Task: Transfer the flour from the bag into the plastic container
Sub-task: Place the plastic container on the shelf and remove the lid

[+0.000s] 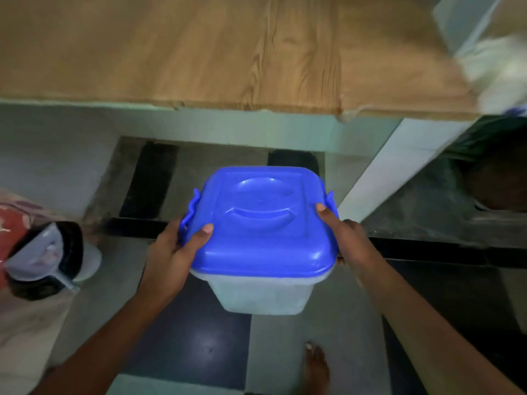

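A clear plastic container [261, 295] with a blue clip-on lid [265, 220] hangs in the air in front of me, below the counter's front edge. My left hand [174, 252] grips its left side, thumb on top of the lid beside the left clip. My right hand [349, 240] grips the right side, thumb on the lid by the right clip. The lid is closed on the container. A blurred white bag-like shape [496, 67] lies at the counter's far right end.
A wood-patterned countertop [199, 52] spans the top, on white tiled supports [390, 172]. On the floor at left sits a dark bin holding a grey dustpan [42, 260]. My bare foot [316, 369] stands on the dark-and-light tiled floor [199, 337].
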Demonstrator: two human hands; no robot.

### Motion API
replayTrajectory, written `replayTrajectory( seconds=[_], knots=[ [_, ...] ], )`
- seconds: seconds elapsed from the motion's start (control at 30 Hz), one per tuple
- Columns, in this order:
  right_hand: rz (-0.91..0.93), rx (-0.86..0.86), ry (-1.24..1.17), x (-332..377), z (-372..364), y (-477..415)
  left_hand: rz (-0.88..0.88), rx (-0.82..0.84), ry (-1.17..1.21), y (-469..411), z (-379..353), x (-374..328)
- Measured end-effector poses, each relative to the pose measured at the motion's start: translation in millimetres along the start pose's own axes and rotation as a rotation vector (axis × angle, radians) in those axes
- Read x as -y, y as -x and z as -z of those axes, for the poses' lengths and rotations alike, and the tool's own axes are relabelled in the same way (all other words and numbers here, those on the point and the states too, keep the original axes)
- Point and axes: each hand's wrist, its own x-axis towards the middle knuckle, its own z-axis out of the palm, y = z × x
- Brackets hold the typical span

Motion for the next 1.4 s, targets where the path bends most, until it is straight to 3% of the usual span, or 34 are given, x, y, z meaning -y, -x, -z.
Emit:
replayTrajectory(
  seconds=[0.33, 0.67, 1.03, 1.4],
  knots=[
    [0.225, -0.083, -0.056, 98, -13, 218, -0.19, -0.02, 0.052, 129, 136, -149],
    [0.364, -0.162, -0.113, 173, -21, 333, -0.316, -0.115, 0.048, 171, 219, -245],
    [0.446, -0.169, -0.156, 277, -30, 327, -0.381, -0.107, 0.051, 98, 238, -345],
    [0.478, -0.089, -0.144, 409, -21, 184, -0.357, -0.139, 0.029, -60, 191, -419]
  ],
)
